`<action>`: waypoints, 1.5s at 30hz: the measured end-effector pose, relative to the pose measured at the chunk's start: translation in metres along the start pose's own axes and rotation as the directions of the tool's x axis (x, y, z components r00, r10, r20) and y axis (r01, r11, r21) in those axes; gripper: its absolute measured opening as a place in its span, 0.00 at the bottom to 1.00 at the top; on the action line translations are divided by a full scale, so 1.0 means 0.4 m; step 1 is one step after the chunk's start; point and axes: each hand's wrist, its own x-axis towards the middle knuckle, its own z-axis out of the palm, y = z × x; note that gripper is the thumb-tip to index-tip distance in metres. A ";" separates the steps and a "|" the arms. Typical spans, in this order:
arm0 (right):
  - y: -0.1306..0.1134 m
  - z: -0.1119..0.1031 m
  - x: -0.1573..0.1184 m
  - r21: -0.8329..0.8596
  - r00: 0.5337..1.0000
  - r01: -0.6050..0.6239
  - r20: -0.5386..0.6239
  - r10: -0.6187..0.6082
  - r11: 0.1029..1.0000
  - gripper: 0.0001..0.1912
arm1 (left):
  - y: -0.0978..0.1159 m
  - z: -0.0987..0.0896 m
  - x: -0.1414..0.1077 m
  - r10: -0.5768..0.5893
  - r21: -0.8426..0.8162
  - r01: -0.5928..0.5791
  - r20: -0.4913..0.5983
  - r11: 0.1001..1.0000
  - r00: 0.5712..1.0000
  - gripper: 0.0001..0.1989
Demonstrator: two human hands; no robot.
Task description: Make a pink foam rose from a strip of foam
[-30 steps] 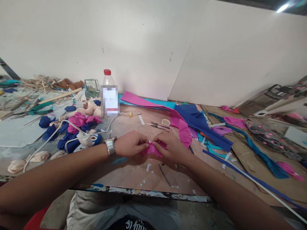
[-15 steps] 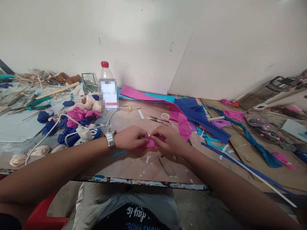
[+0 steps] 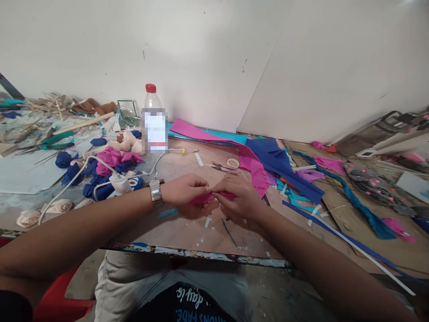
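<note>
A small piece of pink crepe paper (image 3: 201, 198) is pinched between both hands above the table's front half. My left hand (image 3: 184, 189), wearing a metal watch (image 3: 156, 191) at the wrist, has thumb and fingers closed on its left part. Close against it, my right hand (image 3: 238, 193) grips the other side, and the fingertips of the two hands nearly meet. Most of the piece is hidden by the fingers. Beyond my right hand lies a long pink strip (image 3: 257, 175) with a ruffled end. Small scissors or snips (image 3: 221, 167) and a tape ring (image 3: 233, 163) lie just behind the hands.
Rolled pink flowers (image 3: 109, 160), blue ones and cream ones (image 3: 58, 206) crowd the left, with a white cable (image 3: 78, 172) across them. A red-capped bottle (image 3: 153, 98) stands at the back. Blue strips (image 3: 284, 167) and a white stick (image 3: 362, 248) lie at the right.
The fingers have shifted on the pink piece; more of it now shows under my left hand and between my right fingers. The whole view has moved slightly.
</note>
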 end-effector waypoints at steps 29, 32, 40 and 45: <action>0.006 -0.005 0.003 0.099 0.958 -0.274 -0.057 0.280 0.957 0.05 | -0.005 -0.005 0.000 -0.002 0.277 0.005 -0.013 0.961 1.000 0.15; 0.009 -0.008 0.005 0.115 0.943 -0.319 -0.061 0.327 0.941 0.05 | 0.003 -0.007 -0.001 0.005 0.288 0.010 -0.051 0.958 0.999 0.15; 0.000 -0.006 0.001 0.120 0.979 -0.202 -0.006 0.204 0.972 0.04 | 0.012 0.002 -0.003 0.002 0.249 -0.005 0.011 0.968 1.000 0.11; -0.001 -0.001 -0.003 0.126 0.995 -0.105 0.013 0.104 0.987 0.03 | 0.008 0.010 -0.002 -0.082 0.102 0.077 0.046 0.992 0.996 0.08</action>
